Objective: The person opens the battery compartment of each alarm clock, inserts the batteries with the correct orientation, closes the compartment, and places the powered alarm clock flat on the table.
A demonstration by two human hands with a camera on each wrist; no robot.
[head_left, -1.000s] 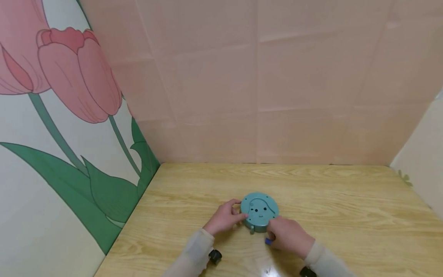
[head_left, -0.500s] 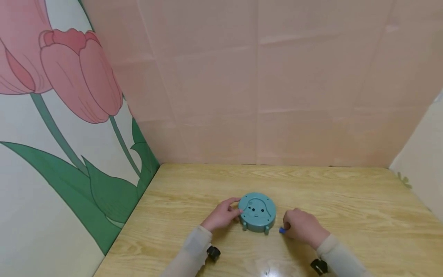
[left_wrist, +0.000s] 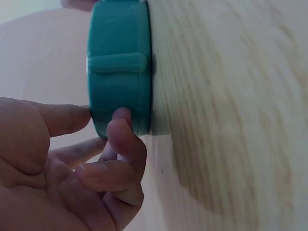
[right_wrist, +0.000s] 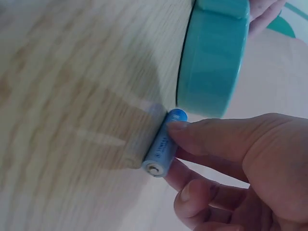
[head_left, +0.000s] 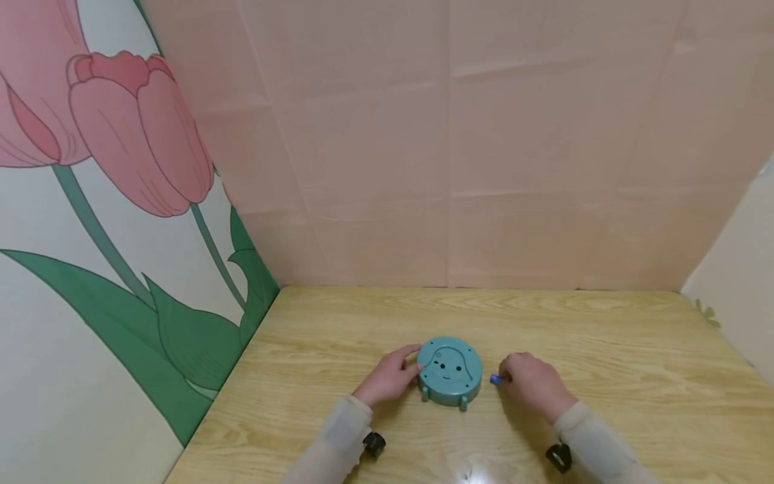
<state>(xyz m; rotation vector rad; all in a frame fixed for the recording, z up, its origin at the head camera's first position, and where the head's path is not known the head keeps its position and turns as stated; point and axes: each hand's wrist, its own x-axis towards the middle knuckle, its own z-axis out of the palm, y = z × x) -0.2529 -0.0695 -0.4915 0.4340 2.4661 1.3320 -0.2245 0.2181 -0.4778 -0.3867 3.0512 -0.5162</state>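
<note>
A round teal alarm clock (head_left: 449, 376) lies flat on the table, its back facing up and two small feet pointing toward me. My left hand (head_left: 387, 378) grips its left edge; in the left wrist view the thumb meets the upper rim and curled fingers touch the side wall (left_wrist: 115, 91). To the right of the clock, my right hand (head_left: 537, 384) pinches a small blue battery (right_wrist: 164, 143) between thumb and fingers. In the right wrist view the battery lies along the tabletop close to the clock's side, one metal end showing.
The wood-grain table (head_left: 338, 316) runs back to a wall covered in creased pink sheeting (head_left: 484, 148). A tulip mural (head_left: 139, 128) covers the left wall. Black wrist cameras hang beneath both sleeves (head_left: 338, 430).
My right hand has moved away from the clock to its right with the battery, then slightly farther back. The clock has turned a little and shifted slightly left under my left hand.
</note>
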